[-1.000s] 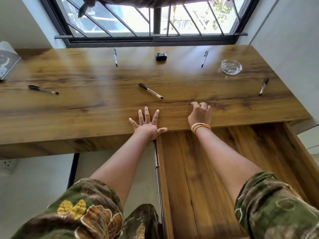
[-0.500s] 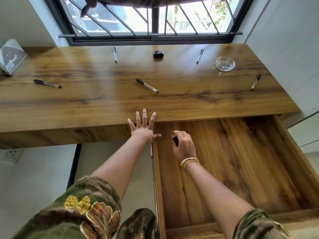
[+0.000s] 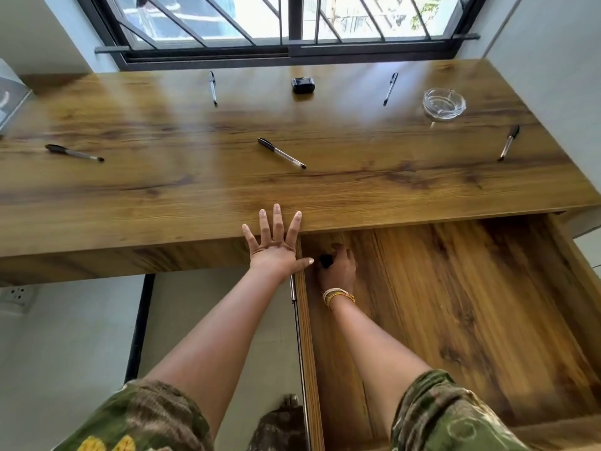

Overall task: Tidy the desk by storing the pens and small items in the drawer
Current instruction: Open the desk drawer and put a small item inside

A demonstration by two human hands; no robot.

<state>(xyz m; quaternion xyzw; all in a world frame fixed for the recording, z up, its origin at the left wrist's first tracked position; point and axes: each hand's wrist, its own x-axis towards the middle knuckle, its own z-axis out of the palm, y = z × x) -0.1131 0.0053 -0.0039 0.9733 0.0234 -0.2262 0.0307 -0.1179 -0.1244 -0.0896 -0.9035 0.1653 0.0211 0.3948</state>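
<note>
Several black-capped pens lie scattered on the wooden desk (image 3: 162, 196): one at the left (image 3: 74, 153), one in the middle (image 3: 281, 153), two near the window (image 3: 212, 87) (image 3: 390, 88), one at the right (image 3: 509, 143). A small black box (image 3: 303, 85) sits at the back. The drawer (image 3: 455, 304) under the desk's right half stands pulled out. My left hand (image 3: 274, 245) rests flat on the desk's front edge, fingers spread. My right hand (image 3: 338, 270) is down in the drawer's far left corner, closed on a small black item (image 3: 326, 260).
A clear glass ashtray (image 3: 444, 103) stands at the back right of the desk. A grey-white box (image 3: 9, 96) sits at the far left edge. The barred window (image 3: 292, 27) runs behind the desk, and a wall lies to the right. A wall socket (image 3: 18, 296) is low left.
My right hand has come off the desk's front edge and gone down into the drawer's far left corner with a small black item. My left hand has stayed put.
</note>
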